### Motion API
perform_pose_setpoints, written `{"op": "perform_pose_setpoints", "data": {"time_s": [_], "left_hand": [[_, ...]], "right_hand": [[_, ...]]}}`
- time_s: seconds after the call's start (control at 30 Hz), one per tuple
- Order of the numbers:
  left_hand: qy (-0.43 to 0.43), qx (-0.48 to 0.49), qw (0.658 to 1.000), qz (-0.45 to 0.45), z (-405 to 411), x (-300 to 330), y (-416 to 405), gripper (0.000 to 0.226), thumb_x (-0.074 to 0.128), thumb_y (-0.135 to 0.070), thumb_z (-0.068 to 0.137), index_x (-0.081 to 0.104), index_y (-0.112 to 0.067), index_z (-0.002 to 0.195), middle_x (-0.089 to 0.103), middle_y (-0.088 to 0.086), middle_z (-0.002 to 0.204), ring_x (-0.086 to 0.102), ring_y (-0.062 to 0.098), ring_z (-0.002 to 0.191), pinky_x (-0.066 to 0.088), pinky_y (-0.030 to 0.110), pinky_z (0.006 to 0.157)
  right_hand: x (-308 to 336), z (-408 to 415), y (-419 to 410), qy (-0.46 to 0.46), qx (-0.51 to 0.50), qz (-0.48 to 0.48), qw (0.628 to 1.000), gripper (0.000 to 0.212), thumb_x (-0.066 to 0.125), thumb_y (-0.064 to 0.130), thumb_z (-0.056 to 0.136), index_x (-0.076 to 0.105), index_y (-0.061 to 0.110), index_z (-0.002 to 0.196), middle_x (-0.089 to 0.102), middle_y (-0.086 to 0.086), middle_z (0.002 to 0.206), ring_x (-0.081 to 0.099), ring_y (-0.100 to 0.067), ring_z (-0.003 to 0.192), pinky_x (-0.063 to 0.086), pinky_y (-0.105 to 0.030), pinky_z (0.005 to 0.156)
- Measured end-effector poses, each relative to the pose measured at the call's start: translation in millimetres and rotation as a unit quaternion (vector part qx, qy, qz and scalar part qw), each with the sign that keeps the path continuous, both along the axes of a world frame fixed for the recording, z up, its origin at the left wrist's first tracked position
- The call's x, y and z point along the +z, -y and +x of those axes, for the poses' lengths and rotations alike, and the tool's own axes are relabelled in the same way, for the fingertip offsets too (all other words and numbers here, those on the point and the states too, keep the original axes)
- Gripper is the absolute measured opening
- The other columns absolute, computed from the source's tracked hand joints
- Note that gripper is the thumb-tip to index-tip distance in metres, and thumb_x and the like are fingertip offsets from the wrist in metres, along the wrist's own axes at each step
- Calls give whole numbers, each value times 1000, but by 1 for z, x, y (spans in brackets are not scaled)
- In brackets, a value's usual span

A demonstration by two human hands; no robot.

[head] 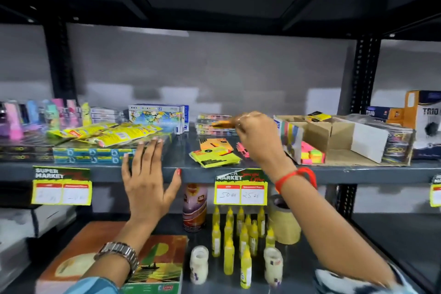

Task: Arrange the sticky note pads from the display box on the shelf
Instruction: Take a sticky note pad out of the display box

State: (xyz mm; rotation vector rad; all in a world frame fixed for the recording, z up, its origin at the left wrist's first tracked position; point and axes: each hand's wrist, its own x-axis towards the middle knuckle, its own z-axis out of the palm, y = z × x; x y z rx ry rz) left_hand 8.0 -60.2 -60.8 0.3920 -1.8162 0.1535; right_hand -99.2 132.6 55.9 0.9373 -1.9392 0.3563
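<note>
A cardboard display box (341, 136) sits on the grey shelf (346, 170), right of centre, with neon pink and yellow-green sticky note pads (311, 154) at its front left corner. Orange and yellow sticky note packs (216, 151) lie flat on the shelf in the middle. My right hand (259, 137) reaches over them, fingers pinched on a blurred orange pad (223, 123) near a low stack of packs (211, 124) at the back. My left hand (149, 174) hovers open at the shelf's front edge, fingers spread over blue packets (90, 154).
Yellow pouches (107, 133), colourful boxes (157, 114) and erasers fill the shelf's left side. Boxes marked TRIO (427, 122) stand at the far right. Price tags (241, 188) hang from the shelf edge. Below stand yellow glue bottles (243, 234), a spray can, tape and notebooks.
</note>
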Motion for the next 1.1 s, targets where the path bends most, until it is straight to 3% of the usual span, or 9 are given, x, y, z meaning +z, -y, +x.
{"op": "perform_pose_setpoints", "data": {"time_s": [0.2,0.3,0.37,0.43,0.53,0.6,0.87,1.0,1.1], "left_hand": [[7,-4,1000,0,-1,0,0,66,35,-48,88,42,-6,139,49,11,140,35,27,133,18,49,111],[12,-3,1000,-3,-1,-1,0,66,36,-48,88,41,-7,139,48,10,141,35,27,133,18,49,112],[12,-4,1000,-1,-1,-1,-1,66,36,-49,89,42,-7,139,48,10,140,35,26,133,18,49,112],[11,-5,1000,0,-2,0,-1,66,35,-49,89,42,-7,139,49,9,140,35,26,134,18,49,112],[6,-5,1000,4,-3,0,-1,65,36,-49,89,44,-7,138,49,9,139,35,25,133,18,48,112],[6,-4,1000,3,-3,0,-1,65,37,-48,89,44,-7,138,50,10,139,36,26,133,19,48,112],[22,-5,1000,3,-3,1,0,65,34,-50,90,43,-7,139,49,10,140,36,26,132,21,50,111],[19,-12,1000,3,-2,0,0,67,24,-54,93,42,-8,139,49,11,139,36,27,132,20,50,110],[11,-18,1000,-2,-3,-1,1,68,24,-54,94,41,-7,139,49,12,139,36,27,132,19,50,111]], "right_hand": [[2,-13,41,153,-4,144,978,24,48,-2,83,64,3,101,65,-23,109,59,-39,103,50,-43,85],[3,-15,40,240,37,118,963,25,47,3,85,66,7,101,66,-22,111,61,-37,104,52,-43,89],[4,-4,32,215,35,55,974,22,46,12,89,63,1,98,65,-27,104,59,-42,99,50,-42,80],[2,17,22,188,27,24,981,34,47,31,93,60,-1,95,65,-28,97,59,-42,95,47,-39,72],[-13,54,12,200,-4,44,979,66,38,65,86,58,3,101,65,-23,98,59,-39,97,45,-40,73],[-25,67,14,221,-31,85,971,76,34,72,82,58,4,105,65,-22,103,59,-37,102,46,-40,77],[-25,59,38,283,-83,82,952,56,51,56,83,57,10,112,61,-16,117,52,-37,113,44,-41,89],[-17,67,33,315,-69,21,946,58,63,55,74,57,6,105,61,-16,112,54,-38,108,46,-41,86],[-19,74,23,311,-39,-22,949,55,70,56,65,57,8,89,63,-14,94,58,-36,98,47,-39,75]]}}
